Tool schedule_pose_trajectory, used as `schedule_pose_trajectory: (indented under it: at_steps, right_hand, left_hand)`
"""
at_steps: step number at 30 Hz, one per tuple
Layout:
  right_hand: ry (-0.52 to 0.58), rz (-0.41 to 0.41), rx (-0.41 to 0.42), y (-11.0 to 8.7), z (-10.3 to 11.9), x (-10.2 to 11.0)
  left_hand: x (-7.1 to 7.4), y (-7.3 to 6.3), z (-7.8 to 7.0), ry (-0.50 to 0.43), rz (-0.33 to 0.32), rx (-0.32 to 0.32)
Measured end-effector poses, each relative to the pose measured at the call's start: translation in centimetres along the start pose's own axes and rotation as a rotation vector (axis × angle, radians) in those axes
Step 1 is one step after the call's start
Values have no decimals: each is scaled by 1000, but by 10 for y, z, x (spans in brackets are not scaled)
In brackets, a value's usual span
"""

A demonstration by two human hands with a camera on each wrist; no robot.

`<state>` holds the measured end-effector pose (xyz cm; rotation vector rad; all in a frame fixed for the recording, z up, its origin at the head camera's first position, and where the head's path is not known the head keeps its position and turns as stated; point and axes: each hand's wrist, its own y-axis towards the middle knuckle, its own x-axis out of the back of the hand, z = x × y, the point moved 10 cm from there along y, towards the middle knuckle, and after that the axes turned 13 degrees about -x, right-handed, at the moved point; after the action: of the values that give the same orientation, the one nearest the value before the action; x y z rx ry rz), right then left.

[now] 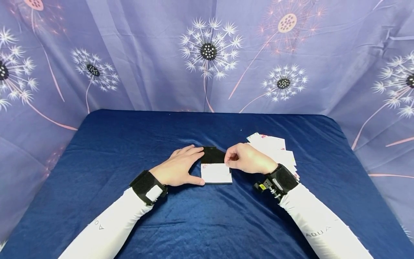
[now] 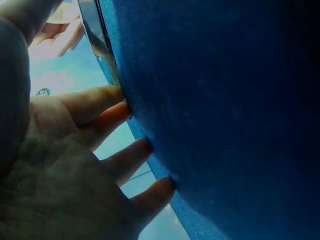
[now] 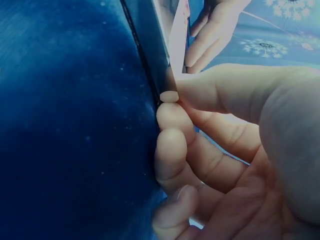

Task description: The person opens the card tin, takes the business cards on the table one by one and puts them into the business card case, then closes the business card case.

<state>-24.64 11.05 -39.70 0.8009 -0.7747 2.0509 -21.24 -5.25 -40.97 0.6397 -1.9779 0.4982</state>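
A small flat black case point(image 1: 211, 154) lies mid-table, its black part at the far side. Over its near half is a white card point(image 1: 216, 173) with a pink floral print along its top edge. My right hand point(image 1: 249, 158) pinches the card's far right corner between thumb and index finger; the right wrist view shows those fingertips at the edge of the white card point(image 3: 178, 42). My left hand point(image 1: 179, 167) rests at the case's left side, fingers spread and fairly straight. Its thumb point(image 1: 196, 180) touches the near left corner.
Several white cards with floral corners point(image 1: 273, 151) lie in a loose, fanned pile to the right, partly behind my right hand. A dark blue velvety cloth point(image 1: 207, 223) covers the table. Behind it hangs a lilac curtain point(image 1: 145, 43) printed with dandelions.
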Motion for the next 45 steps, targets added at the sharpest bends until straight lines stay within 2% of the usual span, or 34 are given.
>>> schedule_pose_trajectory:
  at_steps: [7, 13, 17, 23, 35, 45]
  right_hand:
    - [-5, 24, 31, -1, 4, -5]
    - [-31, 11, 70, -6, 8, -1]
    - [-28, -24, 34, -13, 2, 10]
    - [-36, -126, 13, -29, -8, 40]
    - [-84, -266, -134, -68, -54, 102]
    - [-110, -267, -268, -88, -106, 121]
  left_hand:
    - [0, -1, 0, 0, -5, -2]
    - [1, -1, -1, 0, -6, -2]
    - [2, -1, -1, 2, -3, -2]
    - [3, -3, -3, 0, 0, -1]
    - [3, -2, -3, 9, 1, 4]
    - [1, -1, -2, 12, 0, -3]
